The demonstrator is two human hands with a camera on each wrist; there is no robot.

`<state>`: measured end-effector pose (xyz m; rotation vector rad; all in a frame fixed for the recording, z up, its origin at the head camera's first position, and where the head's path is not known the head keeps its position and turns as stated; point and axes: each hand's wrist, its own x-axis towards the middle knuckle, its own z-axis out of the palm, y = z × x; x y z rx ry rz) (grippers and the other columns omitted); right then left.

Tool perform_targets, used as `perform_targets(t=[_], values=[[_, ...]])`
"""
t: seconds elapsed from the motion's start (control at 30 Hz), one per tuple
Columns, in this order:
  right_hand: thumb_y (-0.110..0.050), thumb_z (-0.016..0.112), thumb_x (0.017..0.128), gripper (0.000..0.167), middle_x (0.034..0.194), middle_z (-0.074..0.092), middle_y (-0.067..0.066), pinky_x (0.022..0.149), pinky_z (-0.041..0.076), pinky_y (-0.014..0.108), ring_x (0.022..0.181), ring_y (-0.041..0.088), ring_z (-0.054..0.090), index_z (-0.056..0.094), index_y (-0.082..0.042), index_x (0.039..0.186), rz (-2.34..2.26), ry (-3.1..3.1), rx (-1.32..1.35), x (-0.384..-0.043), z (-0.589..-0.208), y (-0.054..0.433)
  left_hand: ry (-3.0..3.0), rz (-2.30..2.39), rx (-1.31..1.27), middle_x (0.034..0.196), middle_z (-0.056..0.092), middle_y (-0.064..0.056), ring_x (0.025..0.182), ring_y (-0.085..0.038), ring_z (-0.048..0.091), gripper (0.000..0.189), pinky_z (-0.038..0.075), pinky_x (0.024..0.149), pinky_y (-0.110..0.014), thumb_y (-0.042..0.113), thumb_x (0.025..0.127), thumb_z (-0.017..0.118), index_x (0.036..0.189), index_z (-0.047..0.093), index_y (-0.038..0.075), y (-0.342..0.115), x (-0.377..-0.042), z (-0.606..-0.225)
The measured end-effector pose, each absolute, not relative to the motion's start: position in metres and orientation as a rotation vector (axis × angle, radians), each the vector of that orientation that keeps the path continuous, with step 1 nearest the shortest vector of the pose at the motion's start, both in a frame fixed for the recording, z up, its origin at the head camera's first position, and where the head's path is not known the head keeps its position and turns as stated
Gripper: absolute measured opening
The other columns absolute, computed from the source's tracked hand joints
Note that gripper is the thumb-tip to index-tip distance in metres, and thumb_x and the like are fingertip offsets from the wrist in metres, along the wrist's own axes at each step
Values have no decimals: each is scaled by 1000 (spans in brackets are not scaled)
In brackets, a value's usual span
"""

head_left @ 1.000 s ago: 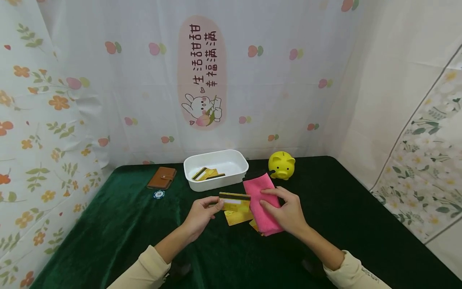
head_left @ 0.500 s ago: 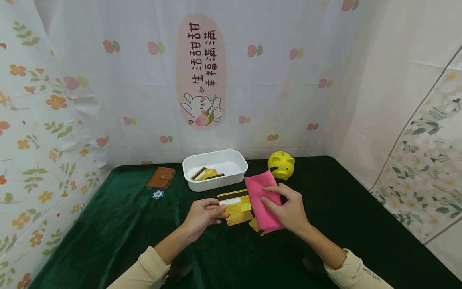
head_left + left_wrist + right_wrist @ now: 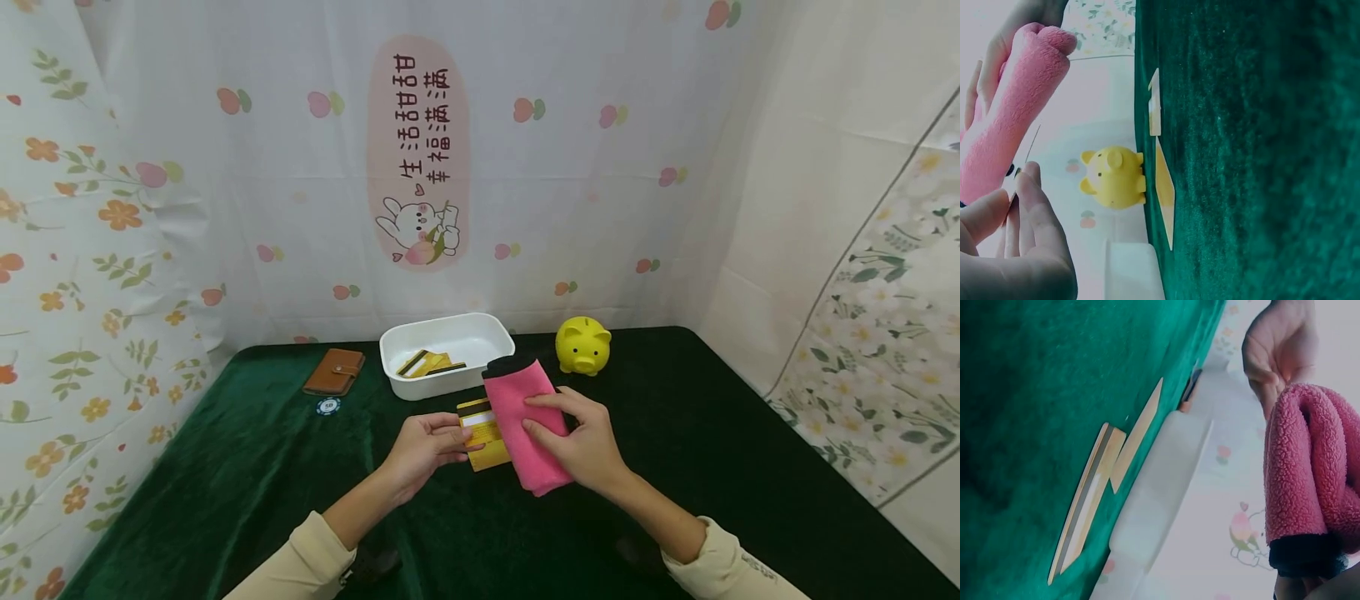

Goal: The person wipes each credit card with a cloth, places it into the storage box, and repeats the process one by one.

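Observation:
My left hand [image 3: 423,450] pinches a gold bank card [image 3: 475,421] with a dark stripe by its left end, between thumb and fingers. In my right hand [image 3: 585,433] is a folded pink fleece cloth [image 3: 521,421] with a black end, gripped with the thumb and fingers. The cloth overlaps the card's right part in the head view and hides it. Below the held card, another gold card [image 3: 489,457] lies on the green tablecloth. The right wrist view shows a striped card [image 3: 1088,500] lying beside it, which the cloth hides from the head view.
Behind the hands stands a white bin [image 3: 483,337] with several gold cards [image 3: 427,364] inside. A yellow piggy bank [image 3: 582,346] is to its right. A brown wallet [image 3: 334,372] and a blue-and-white poker chip [image 3: 328,406] lie to the left. A patterned curtain [image 3: 600,192] closes off the back.
The pink cloth has moved left and slightly down over the held card, covering more of it. The left hand stays nearly in place, still pinching the card, whose tilt has changed.

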<state>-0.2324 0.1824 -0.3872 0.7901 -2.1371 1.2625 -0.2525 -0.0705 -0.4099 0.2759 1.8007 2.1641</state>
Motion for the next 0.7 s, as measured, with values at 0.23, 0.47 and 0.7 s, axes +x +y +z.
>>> perform_targets(t=[0.23,0.47,0.7], values=[[-4,78,84,26,102,68,5,63,56,29,81,16,62,74,-11,109,1329,-2139,846,-233,-390,173,1777,2123,340,113,70,-19,93,-21,70,33,57,80,-30,9,97,63,121,59,-12,-72,-250,-408],[0,79,82,29,102,68,9,64,55,29,82,18,62,73,-8,109,1319,-2147,893,-231,-389,165,1734,2078,480,113,71,-15,96,-18,69,34,56,83,-31,6,99,59,127,56,-14,-73,-250,-407],[-2,79,82,29,103,68,6,66,57,29,83,15,62,73,-10,109,1319,-2167,912,-232,-389,162,1731,2078,563,111,72,-15,95,-17,69,35,57,83,-31,2,99,58,127,55,-17,-74,-249,-409]])
